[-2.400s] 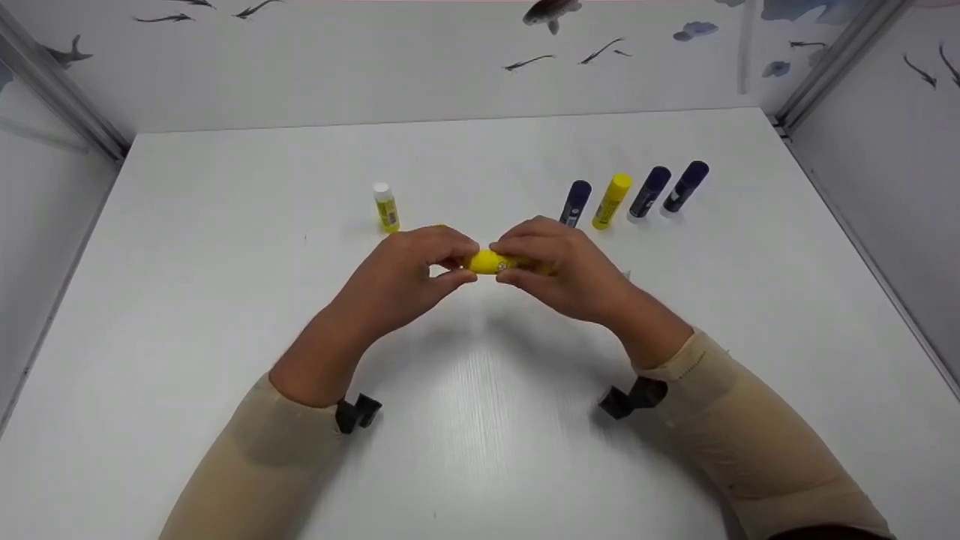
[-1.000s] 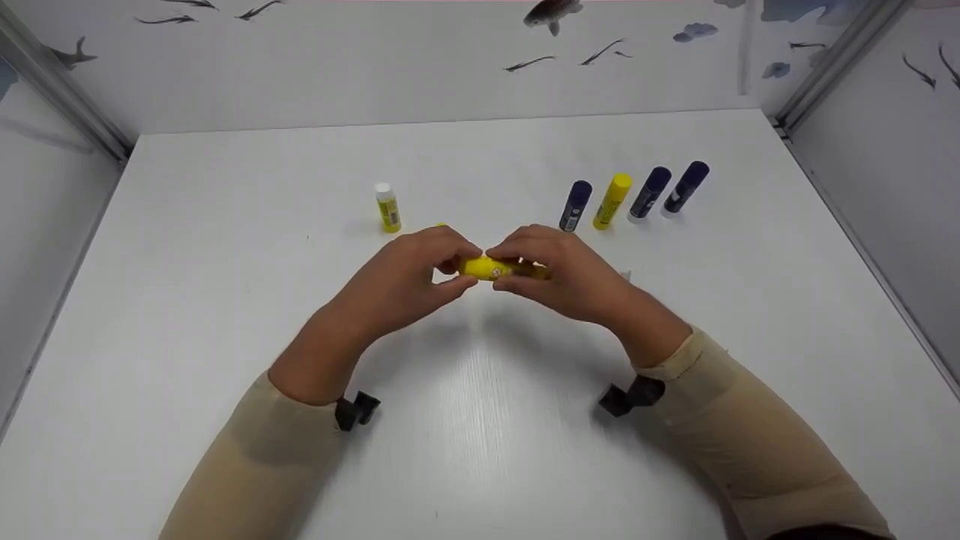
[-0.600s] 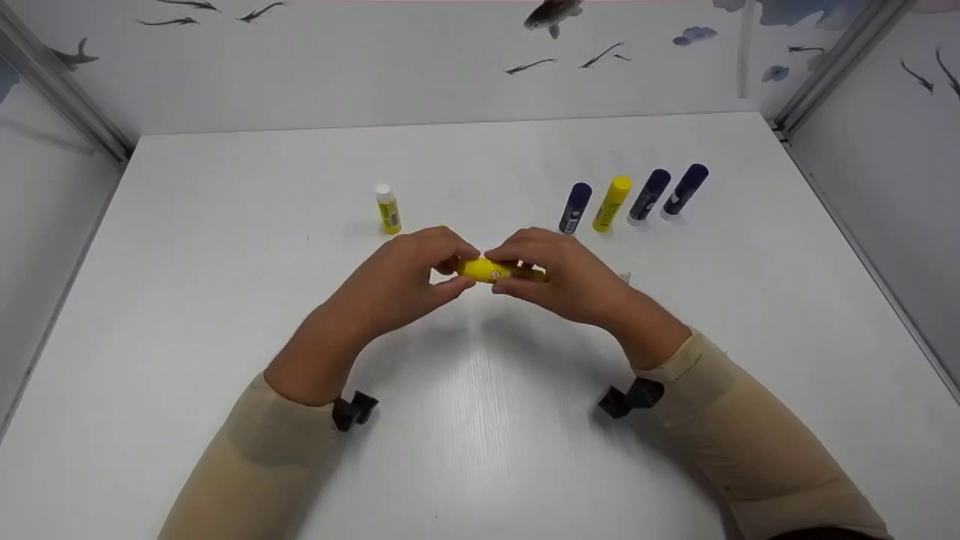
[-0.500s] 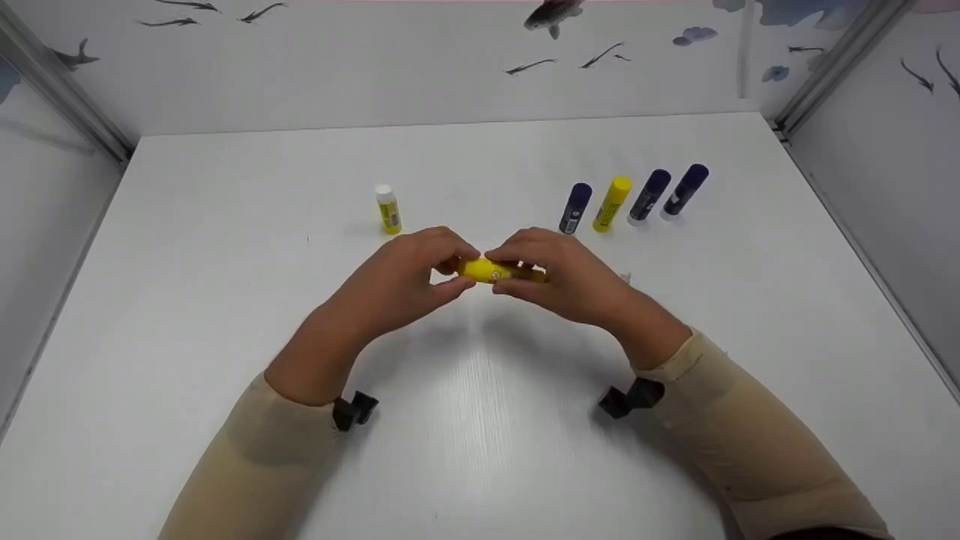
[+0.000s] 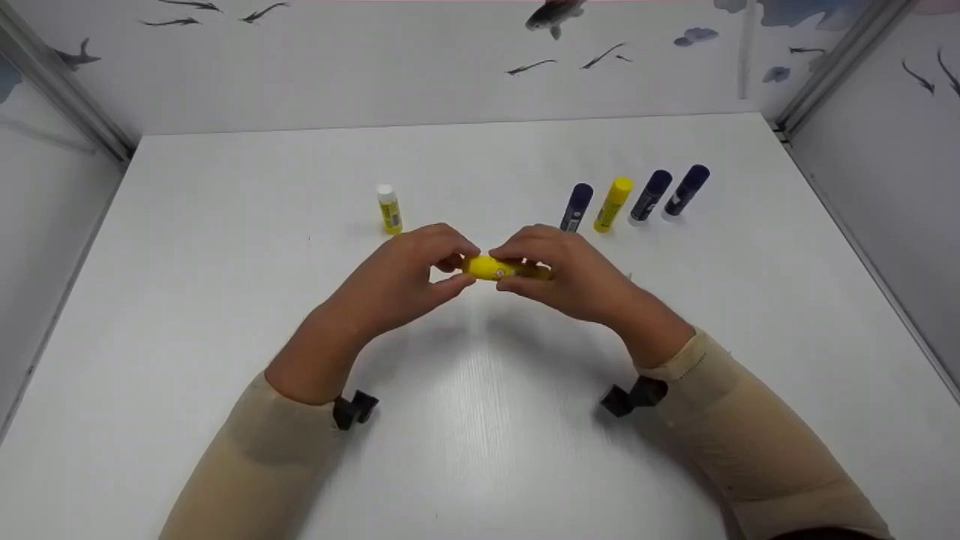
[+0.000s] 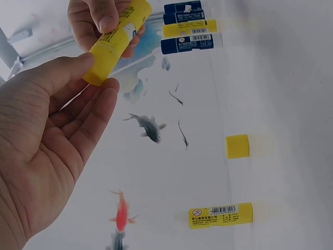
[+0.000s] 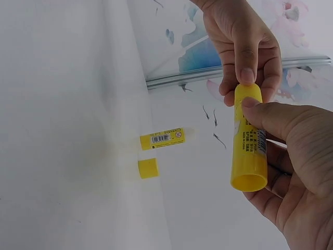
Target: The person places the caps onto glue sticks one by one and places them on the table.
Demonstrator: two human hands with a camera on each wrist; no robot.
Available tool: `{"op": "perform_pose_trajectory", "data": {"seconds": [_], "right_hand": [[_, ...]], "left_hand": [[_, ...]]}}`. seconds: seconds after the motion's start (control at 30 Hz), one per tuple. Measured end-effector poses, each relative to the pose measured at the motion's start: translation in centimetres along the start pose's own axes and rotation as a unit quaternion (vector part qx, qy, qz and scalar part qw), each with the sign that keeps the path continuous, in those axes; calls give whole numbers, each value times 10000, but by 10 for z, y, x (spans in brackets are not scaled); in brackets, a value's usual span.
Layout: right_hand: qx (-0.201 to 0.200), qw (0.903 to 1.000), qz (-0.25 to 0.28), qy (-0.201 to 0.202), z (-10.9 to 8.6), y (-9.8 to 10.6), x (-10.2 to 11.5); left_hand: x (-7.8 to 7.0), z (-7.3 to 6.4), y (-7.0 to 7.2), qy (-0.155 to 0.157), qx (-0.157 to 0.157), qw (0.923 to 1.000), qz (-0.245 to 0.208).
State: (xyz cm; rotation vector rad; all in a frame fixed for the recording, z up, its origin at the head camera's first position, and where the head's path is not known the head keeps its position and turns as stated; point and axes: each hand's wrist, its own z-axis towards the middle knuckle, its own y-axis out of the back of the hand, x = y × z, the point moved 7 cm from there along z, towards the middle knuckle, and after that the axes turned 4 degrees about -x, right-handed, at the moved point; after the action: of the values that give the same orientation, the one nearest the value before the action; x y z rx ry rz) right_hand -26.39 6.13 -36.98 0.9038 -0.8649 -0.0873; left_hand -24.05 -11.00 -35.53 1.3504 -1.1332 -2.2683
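Observation:
Both hands hold one yellow glue stick (image 5: pixel 487 268) level above the table's middle. The left hand (image 5: pixel 409 274) pinches its left end between thumb and fingertips. The right hand (image 5: pixel 566 274) grips the body further along, thumb pressed on the printed side in the right wrist view. There, the tube's near end looks hollow. On the table behind the left hand stand a yellow cap (image 6: pixel 238 146), almost hidden in the head view, and a yellow glue stick with a whitish top (image 5: pixel 389 210).
Behind the right hand stand three navy glue sticks (image 5: pixel 577 208) and a yellow one (image 5: pixel 613 204) in a row. The white table (image 5: pixel 480 450) is bounded by a back panel (image 5: pixel 375 82) printed with fish. A small pale object (image 5: pixel 629 277) shows beside the right wrist.
The hands keep their grip on the yellow glue stick. They dip slightly, then come up a little. The stick's right end tilts slightly lower than at first. The standing sticks stay put.

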Motion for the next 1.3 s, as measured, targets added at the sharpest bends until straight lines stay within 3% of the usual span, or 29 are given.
{"op": "perform_pose_trajectory", "data": {"seconds": [0.67, 1.3], "right_hand": [[77, 9999, -116, 10, 1, 0, -3], [-140, 9998, 69, 134, 1, 3, -9]], "left_hand": [[-3, -1, 1, -506, -374, 9979, -118], [8, -2, 8, -274, -605, 9978, -84]]}}
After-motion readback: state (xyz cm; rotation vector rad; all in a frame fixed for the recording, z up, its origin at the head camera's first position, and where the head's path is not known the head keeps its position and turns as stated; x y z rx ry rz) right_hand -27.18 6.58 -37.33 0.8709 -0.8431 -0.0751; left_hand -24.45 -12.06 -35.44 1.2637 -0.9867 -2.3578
